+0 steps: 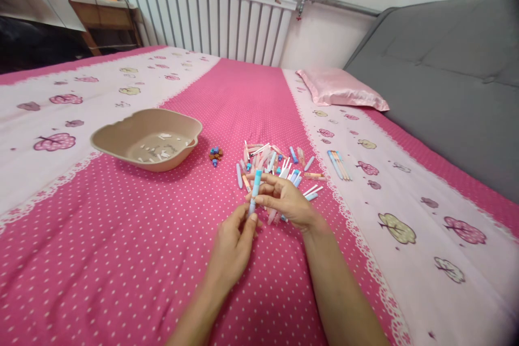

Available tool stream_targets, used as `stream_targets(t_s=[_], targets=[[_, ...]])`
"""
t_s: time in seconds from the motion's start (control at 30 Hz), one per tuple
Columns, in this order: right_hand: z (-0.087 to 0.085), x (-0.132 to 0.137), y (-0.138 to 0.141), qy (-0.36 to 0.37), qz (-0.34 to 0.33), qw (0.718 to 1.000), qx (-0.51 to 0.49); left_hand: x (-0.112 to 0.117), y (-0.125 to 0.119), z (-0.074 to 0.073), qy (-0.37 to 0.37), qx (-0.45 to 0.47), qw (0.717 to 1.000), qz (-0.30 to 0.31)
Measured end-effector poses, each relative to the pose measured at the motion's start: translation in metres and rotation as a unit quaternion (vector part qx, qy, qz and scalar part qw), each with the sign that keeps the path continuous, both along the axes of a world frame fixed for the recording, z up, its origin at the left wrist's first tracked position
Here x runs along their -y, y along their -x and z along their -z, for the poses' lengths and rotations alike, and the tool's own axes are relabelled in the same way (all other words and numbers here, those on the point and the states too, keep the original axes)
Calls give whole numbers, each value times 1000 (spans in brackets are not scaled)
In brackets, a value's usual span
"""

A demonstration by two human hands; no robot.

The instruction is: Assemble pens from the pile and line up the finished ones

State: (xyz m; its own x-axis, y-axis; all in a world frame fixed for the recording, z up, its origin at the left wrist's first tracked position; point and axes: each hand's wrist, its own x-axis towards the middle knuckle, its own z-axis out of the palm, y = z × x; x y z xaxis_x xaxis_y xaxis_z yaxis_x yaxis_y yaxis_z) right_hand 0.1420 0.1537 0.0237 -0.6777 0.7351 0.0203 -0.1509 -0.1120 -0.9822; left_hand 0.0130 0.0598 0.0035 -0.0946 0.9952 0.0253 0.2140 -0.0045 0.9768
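My right hand (284,197) and my left hand (233,243) both pinch one light blue pen (255,190), held nearly upright above the pink dotted bedsheet (133,238). The right hand's fingers close on its upper part, and the left hand's fingertips close on its lower tip. Just behind the hands lies a loose pile of pen parts (270,165), pink, blue, white and orange. Several assembled pens (338,165) lie side by side to the right of the pile.
A beige plastic basin (148,138) with small white pieces inside stands at the left. A small cluster of coloured caps (215,155) lies between basin and pile. A pink pillow (340,89), a grey sofa back (446,75) and a white radiator (211,21) are behind.
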Motion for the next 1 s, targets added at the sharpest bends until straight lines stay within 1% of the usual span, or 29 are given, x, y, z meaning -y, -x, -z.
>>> stream_targets(t_s=[0.3,0.47,0.8,1.0], targets=[[1,-1,0,5,8,1000,3,1,0,0,2,11,1000,6],[1,0,0,16,-3,1000,2,0,0,1,7,42,999,18],[-3,2,-3,34,-25,999,-7,0,-1,-4,3,102,994,49],[-3,1,-3,36,-23,999,-10,-1,-1,-5,-3,96,994,52]])
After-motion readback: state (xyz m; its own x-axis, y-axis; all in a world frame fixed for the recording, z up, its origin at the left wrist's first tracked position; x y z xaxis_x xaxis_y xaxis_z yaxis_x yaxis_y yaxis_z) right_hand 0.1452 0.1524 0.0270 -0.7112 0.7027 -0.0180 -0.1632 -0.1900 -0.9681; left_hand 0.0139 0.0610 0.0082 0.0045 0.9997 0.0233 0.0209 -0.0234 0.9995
